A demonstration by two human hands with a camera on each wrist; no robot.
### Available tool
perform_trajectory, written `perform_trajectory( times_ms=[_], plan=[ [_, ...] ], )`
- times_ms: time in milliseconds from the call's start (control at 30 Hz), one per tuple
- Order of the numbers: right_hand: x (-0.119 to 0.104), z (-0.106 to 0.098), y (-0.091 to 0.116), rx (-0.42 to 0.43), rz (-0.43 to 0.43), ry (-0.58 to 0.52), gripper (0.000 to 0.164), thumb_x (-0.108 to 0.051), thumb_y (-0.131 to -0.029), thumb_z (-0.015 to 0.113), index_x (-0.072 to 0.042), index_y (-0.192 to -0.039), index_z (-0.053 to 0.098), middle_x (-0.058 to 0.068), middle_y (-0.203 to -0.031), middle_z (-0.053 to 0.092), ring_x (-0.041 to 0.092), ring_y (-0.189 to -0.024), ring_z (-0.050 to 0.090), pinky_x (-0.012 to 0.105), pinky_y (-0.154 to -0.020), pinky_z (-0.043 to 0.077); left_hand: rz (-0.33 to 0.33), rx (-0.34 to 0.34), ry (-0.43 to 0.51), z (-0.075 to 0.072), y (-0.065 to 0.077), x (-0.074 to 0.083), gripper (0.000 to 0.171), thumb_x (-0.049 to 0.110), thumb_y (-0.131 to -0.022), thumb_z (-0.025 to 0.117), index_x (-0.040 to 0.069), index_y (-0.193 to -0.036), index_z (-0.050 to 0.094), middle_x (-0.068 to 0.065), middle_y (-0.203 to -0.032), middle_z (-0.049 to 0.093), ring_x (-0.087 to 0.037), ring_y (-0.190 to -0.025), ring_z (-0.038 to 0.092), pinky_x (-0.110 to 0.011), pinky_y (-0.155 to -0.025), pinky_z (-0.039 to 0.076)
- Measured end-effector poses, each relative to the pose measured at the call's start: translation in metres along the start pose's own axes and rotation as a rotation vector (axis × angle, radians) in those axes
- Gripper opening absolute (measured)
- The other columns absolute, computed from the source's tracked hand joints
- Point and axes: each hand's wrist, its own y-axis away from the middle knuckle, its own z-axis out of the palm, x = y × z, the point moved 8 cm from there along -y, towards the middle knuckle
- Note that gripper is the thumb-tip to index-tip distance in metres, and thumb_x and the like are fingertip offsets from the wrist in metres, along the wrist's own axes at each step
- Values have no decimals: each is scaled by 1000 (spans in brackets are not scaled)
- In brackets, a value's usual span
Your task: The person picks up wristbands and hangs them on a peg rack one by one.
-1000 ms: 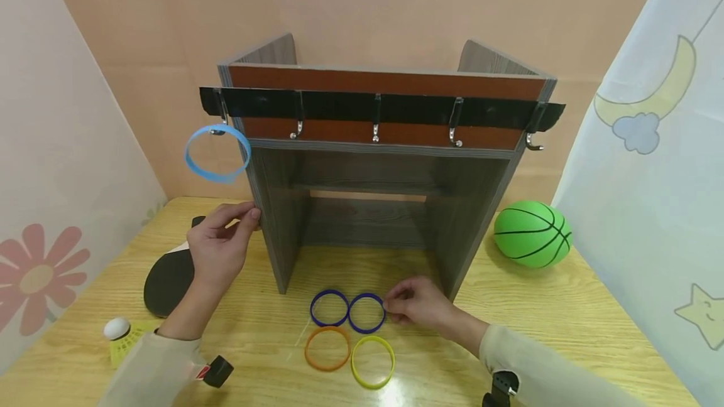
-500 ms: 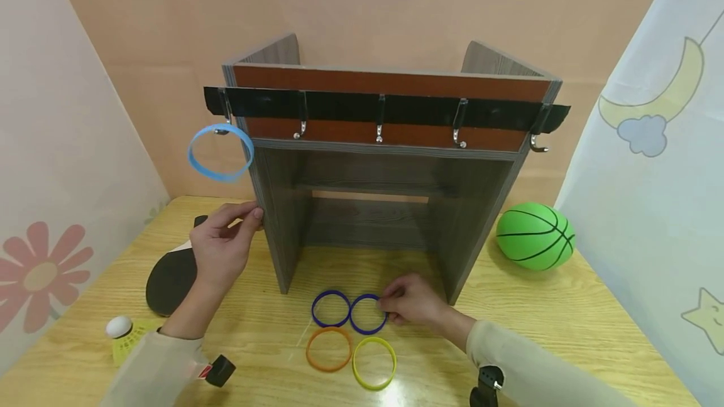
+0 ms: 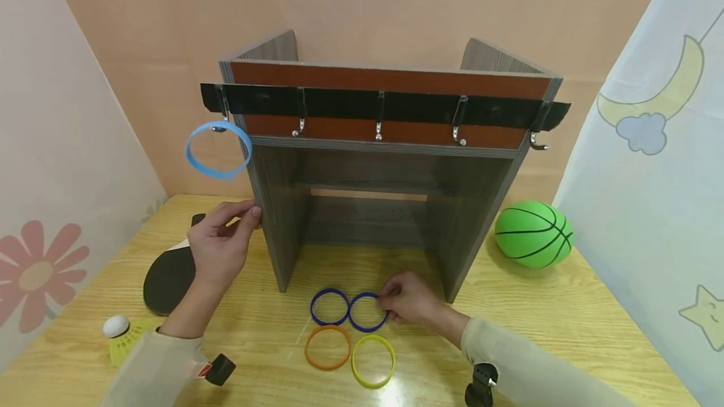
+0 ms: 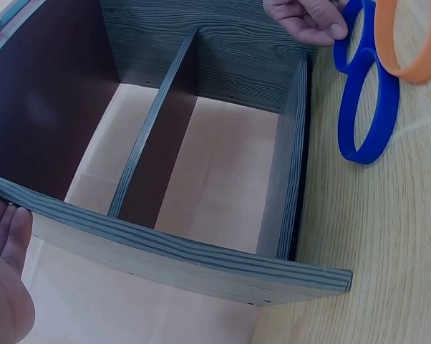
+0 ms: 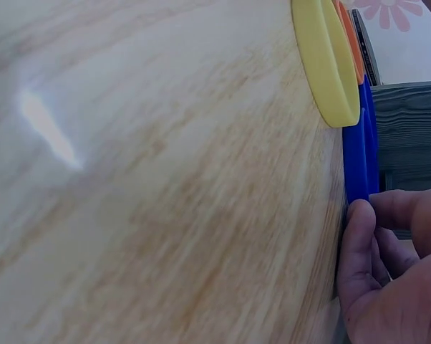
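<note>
My left hand [image 3: 220, 240] holds the front edge of the left side panel of a grey wooden shelf unit [image 3: 271, 218], thumb in front. In the left wrist view, its fingers [image 4: 13, 233] touch that panel's edge. My right hand [image 3: 411, 299] pinches the right rim of a dark blue silicone wristband [image 3: 367, 330] lying on the table. The right wrist view shows thumb and forefinger on the blue band [image 5: 356, 168]. A second blue wristband [image 3: 330, 323] lies against it on the left. An orange wristband [image 3: 328, 368] and a yellow wristband [image 3: 373, 385] lie nearer the front.
A black strip [image 3: 339, 99] with several metal hooks crosses the unit's top. A light blue wristband [image 3: 217, 173] hangs from the leftmost hook. A green ball [image 3: 533, 234] sits right; a black paddle [image 3: 168, 281] and a yellow shuttlecock [image 3: 127, 338] lie left.
My right hand has shifted slightly left onto the right blue wristband's rim. The left hand stays at the panel edge, and the wristbands keep their places.
</note>
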Motion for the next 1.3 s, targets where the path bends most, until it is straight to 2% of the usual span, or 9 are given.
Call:
perform_trajectory(
  times_ms=[400, 567, 767, 967, 1133, 1300],
  plan=[
    [4, -6, 6, 0, 36, -115, 9, -2, -85, 64, 3, -89, 58, 11, -71, 57, 17, -55, 59, 27, -46, 52, 3, -17, 33, 0, 1, -3, 11, -15, -83, 63, -24, -90, 62, -20, -82, 64, -14, -73, 65, -21, -68, 57],
    [5, -11, 11, -22, 37, -206, 12, 0, -86, 62, 7, -93, 56, 14, -74, 60, 20, -60, 62, 33, -53, 57, 5, -14, 42, 1, 0, 0, 11, -16, -83, 62, -25, -89, 61, -19, -80, 64, -13, -72, 65, -20, -68, 56],
    [5, -23, 14, 7, 29, -251, 17, 2, -86, 62, 11, -98, 54, 16, -80, 61, 27, -71, 66, 37, -64, 59, 6, -14, 41, -1, 1, -5, 11, -16, -83, 63, -23, -90, 63, -19, -81, 65, -14, -73, 65, -21, -68, 57],
    [-1, -32, 17, 19, 15, -300, 18, 4, -83, 65, 11, -95, 55, 18, -81, 63, 33, -78, 67, 41, -70, 59, 1, -15, 57, -1, 1, -5, 11, -17, -82, 63, -24, -90, 62, -19, -82, 65, -15, -73, 66, -23, -68, 57],
    [-11, -36, 18, 30, -6, -400, 15, 9, -80, 66, 9, -89, 54, 19, -83, 60, 39, -83, 66, 46, -78, 56, 4, -11, 59, 0, 1, -4, 11, -17, -82, 63, -24, -90, 63, -19, -82, 65, -15, -72, 66, -23, -68, 57],
    [-22, -39, 19, 54, -16, -458, 15, 11, -78, 66, 7, -86, 54, 19, -85, 57, 39, -87, 66, 42, -80, 55, 4, -11, 70, 0, 1, -4, 11, -16, -82, 64, -23, -91, 63, -19, -83, 66, -16, -72, 66, -23, -68, 57]
  ],
)
